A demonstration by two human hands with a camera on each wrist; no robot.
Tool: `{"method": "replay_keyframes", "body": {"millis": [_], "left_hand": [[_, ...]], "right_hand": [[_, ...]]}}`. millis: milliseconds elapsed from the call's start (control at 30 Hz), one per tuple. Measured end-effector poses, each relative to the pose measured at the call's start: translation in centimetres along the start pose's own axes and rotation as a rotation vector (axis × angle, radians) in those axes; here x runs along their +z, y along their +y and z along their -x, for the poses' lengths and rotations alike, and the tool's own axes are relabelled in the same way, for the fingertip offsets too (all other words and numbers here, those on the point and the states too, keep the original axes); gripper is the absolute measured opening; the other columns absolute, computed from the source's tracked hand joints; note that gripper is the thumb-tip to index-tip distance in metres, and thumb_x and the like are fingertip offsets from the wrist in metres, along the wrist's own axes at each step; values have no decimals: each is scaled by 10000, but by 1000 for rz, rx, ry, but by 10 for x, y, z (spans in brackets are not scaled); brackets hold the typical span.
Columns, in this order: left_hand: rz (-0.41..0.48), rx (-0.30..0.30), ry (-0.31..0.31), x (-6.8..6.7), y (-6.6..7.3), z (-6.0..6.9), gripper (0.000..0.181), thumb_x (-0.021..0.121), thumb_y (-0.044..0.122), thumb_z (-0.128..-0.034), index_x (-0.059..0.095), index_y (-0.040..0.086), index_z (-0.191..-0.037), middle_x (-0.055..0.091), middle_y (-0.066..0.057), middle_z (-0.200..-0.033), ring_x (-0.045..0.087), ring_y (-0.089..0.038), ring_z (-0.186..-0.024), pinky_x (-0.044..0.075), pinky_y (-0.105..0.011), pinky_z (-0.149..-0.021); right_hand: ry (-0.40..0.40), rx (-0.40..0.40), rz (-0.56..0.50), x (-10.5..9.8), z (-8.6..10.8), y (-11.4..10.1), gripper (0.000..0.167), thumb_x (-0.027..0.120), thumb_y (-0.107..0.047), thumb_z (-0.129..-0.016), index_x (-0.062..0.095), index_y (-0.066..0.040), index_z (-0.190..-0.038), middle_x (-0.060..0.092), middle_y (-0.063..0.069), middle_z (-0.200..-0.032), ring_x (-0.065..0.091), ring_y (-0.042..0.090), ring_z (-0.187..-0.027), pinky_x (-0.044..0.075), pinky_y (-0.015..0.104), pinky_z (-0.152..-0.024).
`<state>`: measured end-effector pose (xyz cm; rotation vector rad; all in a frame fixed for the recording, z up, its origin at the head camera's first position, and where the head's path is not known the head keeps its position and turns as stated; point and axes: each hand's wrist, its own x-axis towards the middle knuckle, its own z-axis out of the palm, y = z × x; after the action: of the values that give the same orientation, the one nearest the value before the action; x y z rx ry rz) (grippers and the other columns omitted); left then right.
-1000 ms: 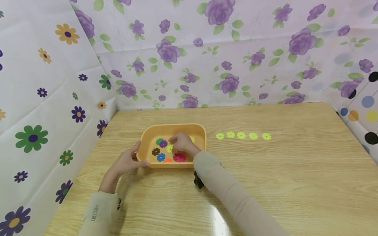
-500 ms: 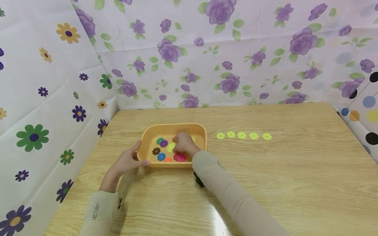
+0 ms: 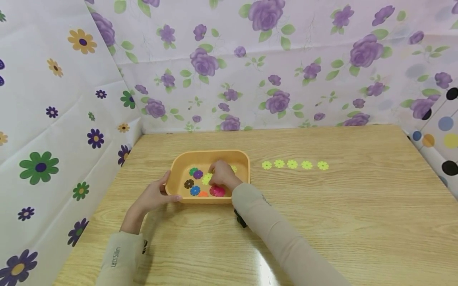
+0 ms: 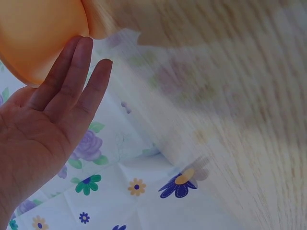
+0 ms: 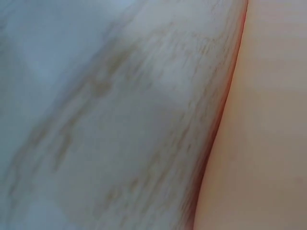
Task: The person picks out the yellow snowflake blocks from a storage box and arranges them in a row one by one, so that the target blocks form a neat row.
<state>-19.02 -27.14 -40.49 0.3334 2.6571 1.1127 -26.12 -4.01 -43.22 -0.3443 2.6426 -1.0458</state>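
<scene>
My left hand [image 3: 154, 194] holds the near left corner of an orange plastic tray [image 3: 209, 200], thumb on the front rim and fingers along the left side. In the left wrist view several fingers of the left hand [image 4: 57, 105] reach against the tray's outer wall [image 4: 43, 33]. Inside the tray my right hand [image 3: 223, 174] is curled down, pinching a yellow flower-shaped disc [image 3: 206, 179]; its fingertips are partly hidden. Around it lie green [image 3: 193, 171], purple [image 3: 198, 174], brown [image 3: 189, 184], blue [image 3: 195, 190], orange [image 3: 203, 194] and pink discs [image 3: 219, 191].
Several yellow flower discs [image 3: 292, 164] form a row on the wooden table [image 3: 340, 214], right of the tray. Another yellow disc [image 3: 234, 169] is in the tray behind the right hand. Flower-printed sheets [image 3: 214, 91] stand behind and to the left.
My right hand's fingers have drawn together at the yellow disc, and the hand has moved slightly right. The left hand and tray stay in place.
</scene>
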Motion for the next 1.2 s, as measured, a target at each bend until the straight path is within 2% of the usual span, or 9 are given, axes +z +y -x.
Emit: {"method": "replay_keyframes", "body": {"millis": [233,400,600,733,867,1000,1200], "left_hand": [[0,-1,-3,-1,1,0,1018,754,317,-743,94,-37,-1433,370,-321,-1330,587,-301,-979,467,-403,-841],[-9,5,2,-2,3,1,1001,747,302,-755,94,-44,-1431,362,-325,-1334,587,-302,-975,467,-402,-840],[-46,-6,5,-2,5,2,1001,740,317,-761,93,-54,-1428,497,-334,-1199,601,-260,-927,471,-407,-828],[-52,-21,8,-2,5,2,1004,744,323,-755,98,-41,-1433,518,-317,-1184,598,-243,-925,457,-419,-851],[-46,-20,9,-2,3,2,1013,747,336,-749,101,-39,-1433,485,-319,-1226,596,-241,-923,455,-422,-855],[-56,-21,10,-2,1,1,1021,746,352,-745,103,-46,-1430,471,-322,-1241,596,-237,-922,461,-414,-847],[-60,-14,10,-2,4,1,1009,744,335,-753,102,-51,-1429,476,-327,-1230,598,-258,-936,459,-419,-847]], "right_hand": [[7,-18,-18,-2,-1,-1,247,697,-29,-736,655,-45,-979,594,50,-949,510,183,-845,468,274,-716],[33,-47,-28,-3,-2,-2,153,651,-14,-767,686,-52,-911,617,32,-906,520,168,-824,464,255,-701],[59,-76,-63,-3,-1,-2,136,636,-3,-766,705,-48,-874,636,27,-864,529,160,-780,454,238,-636],[79,-83,-122,-5,3,-3,134,636,-6,-761,705,-44,-870,632,27,-849,520,152,-753,442,227,-612],[77,-79,-225,-9,8,-5,130,633,11,-764,695,-23,-874,611,42,-826,519,157,-698,443,225,-563],[57,-88,-315,-13,13,-5,135,617,39,-776,680,11,-892,606,62,-802,592,236,-647,464,237,-512],[31,-121,-391,-19,17,-4,138,608,33,-797,661,40,-924,616,90,-766,624,361,-694,519,347,-594]]}}
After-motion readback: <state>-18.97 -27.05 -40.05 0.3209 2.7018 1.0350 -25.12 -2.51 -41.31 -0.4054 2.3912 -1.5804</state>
